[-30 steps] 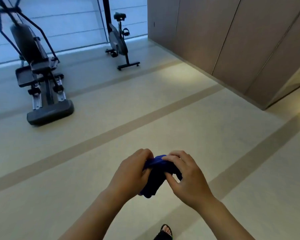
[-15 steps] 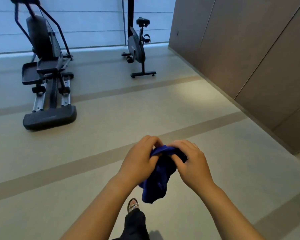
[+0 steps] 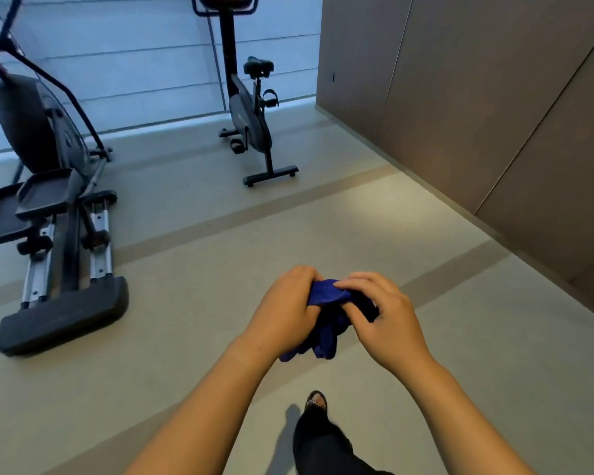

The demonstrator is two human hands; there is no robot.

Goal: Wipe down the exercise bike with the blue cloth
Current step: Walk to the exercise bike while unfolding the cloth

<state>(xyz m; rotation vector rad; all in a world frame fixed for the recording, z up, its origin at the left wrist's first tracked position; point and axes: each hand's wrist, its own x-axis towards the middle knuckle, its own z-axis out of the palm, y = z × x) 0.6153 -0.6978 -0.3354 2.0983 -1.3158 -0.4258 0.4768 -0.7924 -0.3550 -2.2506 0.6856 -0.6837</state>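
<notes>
The left grip and the right grip are both clenched on the blue cloth, knuckles up, with their fingertips almost meeting over it. The cloth is bunched between the two grips in mid-air; a fold of it shows on top between the fingers, and a crumpled tail hangs below the palms. The exercise bike stands well apart from the grips, ahead of them and a little to their left, with its saddle on the right side and its foot bar on the floor. An elliptical trainer stands farther to the left of the grips. Brown wall panels run along to their right. Below the grips, nearer the person, a dark trouser leg and a sandalled foot show over the floor.
</notes>
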